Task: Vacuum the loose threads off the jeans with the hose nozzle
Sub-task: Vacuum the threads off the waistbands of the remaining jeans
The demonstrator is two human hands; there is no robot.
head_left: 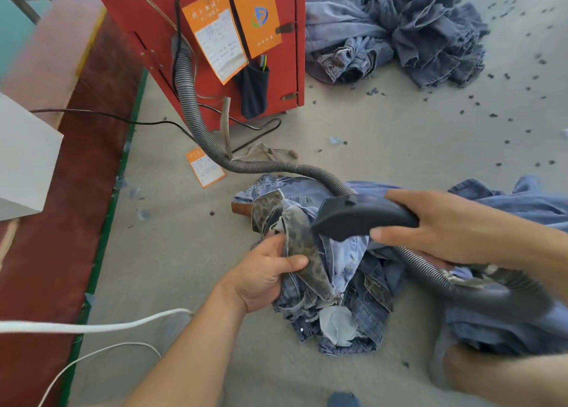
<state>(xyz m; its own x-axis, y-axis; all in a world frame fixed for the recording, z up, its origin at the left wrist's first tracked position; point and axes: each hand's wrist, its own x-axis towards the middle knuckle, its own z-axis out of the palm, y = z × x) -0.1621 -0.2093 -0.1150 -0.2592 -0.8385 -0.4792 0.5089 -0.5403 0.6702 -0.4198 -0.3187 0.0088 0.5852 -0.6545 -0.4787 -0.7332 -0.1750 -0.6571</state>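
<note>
Nozzle (pixel 353 219) in right hand (pixel 445 225) grip, mouth aimed left at jeans (pixel 307 253) flap pinched by left hand (pixel 267 274).

1. The jeans (pixel 347 271) I gripped were soft, faded denim cloth.
2. My nozzle (pixel 362 216) was matt dark plastic.
3. The hose (pixel 196 114) looked like ribbed plastic.
4. The floor (pixel 399 148) looked matt and gritty.

I see my left hand (pixel 264 276) and right hand (pixel 442 225) bare, both forearms uncovered, no sleeves, gloves, rings or watch.
</note>
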